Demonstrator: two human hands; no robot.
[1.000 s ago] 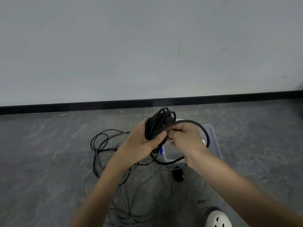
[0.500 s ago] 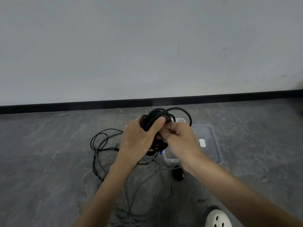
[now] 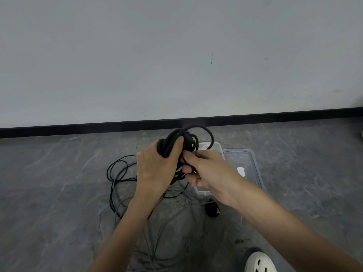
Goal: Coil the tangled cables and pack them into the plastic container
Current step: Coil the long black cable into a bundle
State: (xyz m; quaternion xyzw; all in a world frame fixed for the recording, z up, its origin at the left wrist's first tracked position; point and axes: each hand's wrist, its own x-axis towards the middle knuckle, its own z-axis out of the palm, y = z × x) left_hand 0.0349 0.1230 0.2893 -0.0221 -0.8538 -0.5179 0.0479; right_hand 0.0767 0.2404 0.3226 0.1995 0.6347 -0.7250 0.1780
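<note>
The left hand [image 3: 155, 169] was clamped around a bundle of thick black cable [image 3: 186, 138], fingers curled over its far side and thumb laid across the front. It held the bundle up above the floor [image 3: 49, 193] in the middle of the scene. The right hand [image 3: 210, 173] was just to the right and touching the bundle, its fingers curled and pinching strands at the lower right side. One loop of the cable arched out to the right, above the right hand. Thin loose cables [image 3: 115, 173], black and pale, lay tangled on the grey floor to the left of the left forearm and nearer, some running under both arms. The clear plastic container [image 3: 216, 147] sat open on the floor beyond and below the right hand, which hid much of it. A clear lid [image 3: 254, 165] lay flat just beside it on the right. A small black object [image 3: 212, 210] rested on the floor just nearer than the container; what it was could not be told. A white shoe [image 3: 259, 262] with holes showed at the near right edge. A black baseboard [image 3: 78, 127] ran along the foot of the pale far wall [image 3: 137, 55].
</note>
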